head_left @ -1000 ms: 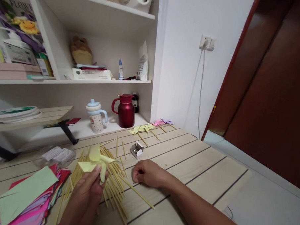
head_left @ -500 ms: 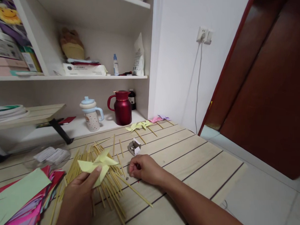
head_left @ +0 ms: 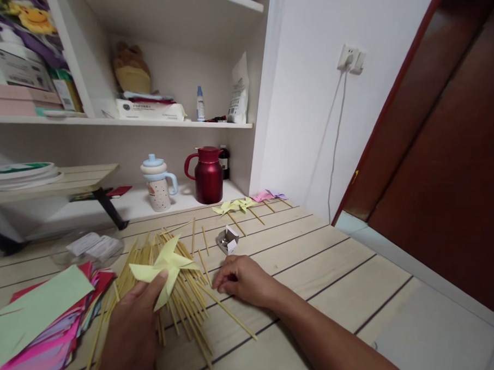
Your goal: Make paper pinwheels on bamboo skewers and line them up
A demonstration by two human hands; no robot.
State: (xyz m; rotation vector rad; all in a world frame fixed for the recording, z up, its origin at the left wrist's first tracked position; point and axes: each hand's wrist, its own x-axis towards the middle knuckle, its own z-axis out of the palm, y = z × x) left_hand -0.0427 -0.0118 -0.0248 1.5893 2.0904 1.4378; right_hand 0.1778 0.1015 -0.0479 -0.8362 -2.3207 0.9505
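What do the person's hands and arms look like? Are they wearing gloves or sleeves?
No gloves. Both hands are bare: the left hand and the right hand. No sleeve shows either; the right forearm is uncovered all the way to the picture's edge. I see no rings, watch or bracelet on them. Little of the left arm is in view.

Yellow paper pinwheel (head_left: 165,268) over wooden sticks (head_left: 184,302)

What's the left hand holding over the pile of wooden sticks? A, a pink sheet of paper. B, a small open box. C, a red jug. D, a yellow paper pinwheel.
D: the left hand pinches a yellow paper pinwheel above the wooden sticks, while the red jug stands by the shelf.
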